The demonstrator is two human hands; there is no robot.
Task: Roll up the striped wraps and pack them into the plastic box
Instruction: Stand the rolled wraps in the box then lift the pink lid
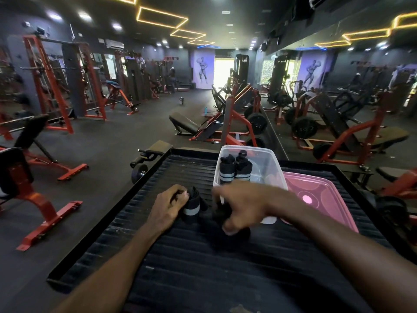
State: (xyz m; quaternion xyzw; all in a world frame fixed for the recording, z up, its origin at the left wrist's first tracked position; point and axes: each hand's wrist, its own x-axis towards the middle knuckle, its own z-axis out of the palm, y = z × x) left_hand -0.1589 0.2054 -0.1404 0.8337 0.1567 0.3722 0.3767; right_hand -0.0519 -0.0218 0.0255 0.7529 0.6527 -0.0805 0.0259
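While two rolled wraps (235,169) stand boxed, left hand (168,207) grips one — right hand (242,205) blurred.

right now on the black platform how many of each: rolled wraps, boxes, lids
rolled striped wraps in the clear plastic box: 2, standing side by side
rolled striped wraps outside the box: 1, gripped by the left hand at
clear plastic boxes: 1
pink lids: 1
total: 5
The dark fabric under the blurred right hand is not counted.

Place: gym | red weight racks (52,82) | benches (185,124) | plate-loaded machines (257,123) | mirror wall (338,82)
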